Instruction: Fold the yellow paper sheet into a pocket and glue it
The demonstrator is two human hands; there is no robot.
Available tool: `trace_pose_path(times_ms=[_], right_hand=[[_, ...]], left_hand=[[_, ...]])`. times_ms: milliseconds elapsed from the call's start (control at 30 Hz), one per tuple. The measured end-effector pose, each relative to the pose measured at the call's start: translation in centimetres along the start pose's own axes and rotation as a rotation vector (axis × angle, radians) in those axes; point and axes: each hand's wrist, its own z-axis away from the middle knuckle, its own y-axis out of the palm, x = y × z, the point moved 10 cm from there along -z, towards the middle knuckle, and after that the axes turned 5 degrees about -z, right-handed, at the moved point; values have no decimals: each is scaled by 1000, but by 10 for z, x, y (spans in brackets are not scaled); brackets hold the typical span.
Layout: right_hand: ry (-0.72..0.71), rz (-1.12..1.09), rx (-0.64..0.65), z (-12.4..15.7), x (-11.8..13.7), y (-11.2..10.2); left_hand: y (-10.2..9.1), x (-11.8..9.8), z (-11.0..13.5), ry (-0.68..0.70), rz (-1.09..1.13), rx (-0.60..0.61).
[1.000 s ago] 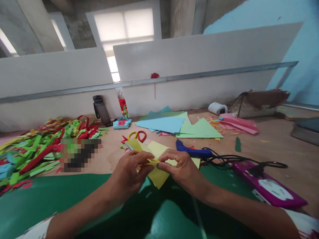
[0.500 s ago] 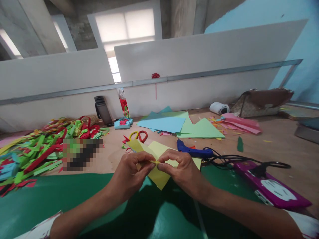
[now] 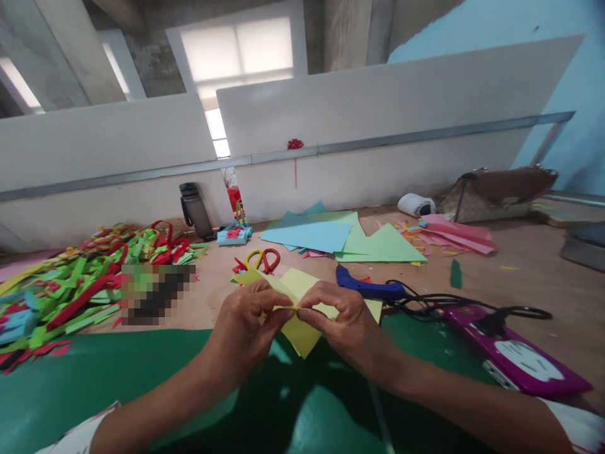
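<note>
Both my hands meet in the lower middle of the head view over a folded yellow paper (image 3: 301,334). My left hand (image 3: 246,331) pinches its fold from the left, fingers closed on it. My right hand (image 3: 341,321) pinches the same fold from the right, thumb and forefinger pressed together. The paper's point hangs down between the hands above a dark green sheet (image 3: 94,378). More yellow paper (image 3: 302,284) lies flat just behind my fingers.
A blue glue gun (image 3: 368,289) with a black cord lies right of my hands, beside a purple device (image 3: 515,359). Scissors (image 3: 262,258), blue and green sheets (image 3: 340,238), pink strips (image 3: 454,233), a dark bottle (image 3: 195,208) and a pile of coloured strips (image 3: 70,277) crowd the table.
The hands stay pinched on the yellow paper; my left fingers have shifted slightly along the fold. The view has drifted a little.
</note>
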Motion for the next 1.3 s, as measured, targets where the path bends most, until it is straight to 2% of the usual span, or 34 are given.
trace_pose_path(times_ms=[200,333,500,767,1100,1300], right_hand=[[-50,19,12,0,5,1],[-27,62,14,1,4,2],[-5,76,5,3,2,2],[-28,24,35,4,4,4],[64,54,58,4,-5,7],[14,101,80,4,-2,9]], left_hand=[[0,8,-2,-80,145,-13],[2,10,-3,-124,199,13],[6,6,-3,-112,189,56],[6,3,0,-59,184,25],[9,3,-1,-78,150,65],[11,8,2,-78,51,51]])
